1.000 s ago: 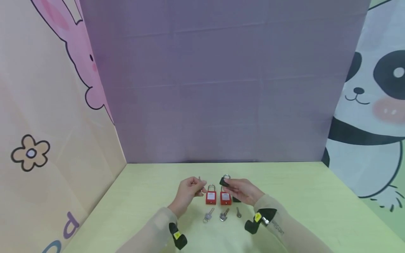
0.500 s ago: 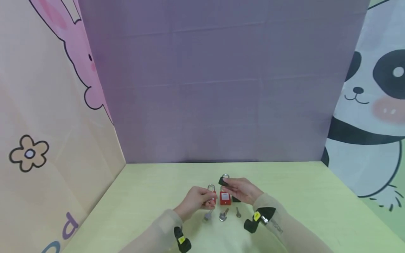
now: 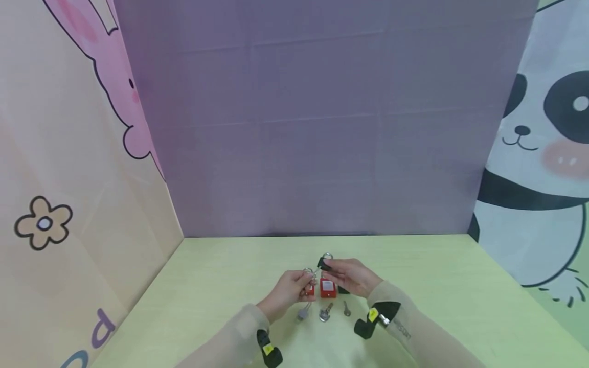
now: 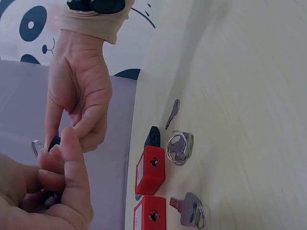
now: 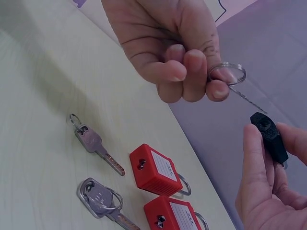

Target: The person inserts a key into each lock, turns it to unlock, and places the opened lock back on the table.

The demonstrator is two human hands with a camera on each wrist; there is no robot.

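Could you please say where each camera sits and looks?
Head: on the head, facing forward and down at the table; left grip, right grip and sleeves show.
Left wrist: worn there, facing rightward, toward the panda picture; both grips show.
Right wrist: worn there, facing leftward past the held black padlock; both grips show.
Both wrist views share the red padlocks.

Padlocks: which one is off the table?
The black padlock pinched in the right hand; the other black one and the two red padlocks rest on the table.
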